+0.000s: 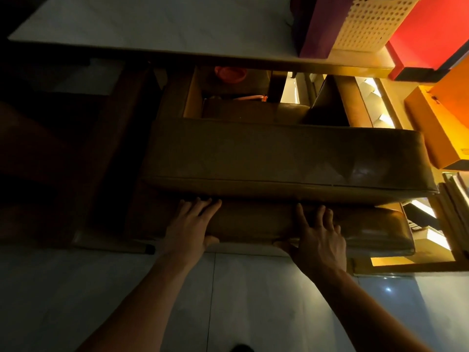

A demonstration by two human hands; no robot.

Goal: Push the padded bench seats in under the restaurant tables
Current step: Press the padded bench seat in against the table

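Padded bench seat (253, 224), brown and low, lying crosswise on the pale tiled floor (127, 301), its far long edge tucked just beneath a larger padded bench (279, 158) stacked across it; near long edge facing the person, probably so a straight shove sends it inward. Left hand (189, 224) spread flat on the seat's top near its left end, fingers splayed and reaching to the far edge, thumb hooked over the near edge. Right hand (317, 237) likewise open over the top toward the middle-right, thumb wrapped under the near edge: neither fist closed, both pressing more than clasping. Both forearms extended forward and slightly converging, wrists bent back, a pose suited to pushing. Beyond the benches, a dim space under the white table (152, 29), its front edge running across the view. On the tabletop's right corner, a perforated cream basket (368, 24) beside a red box (431, 34).
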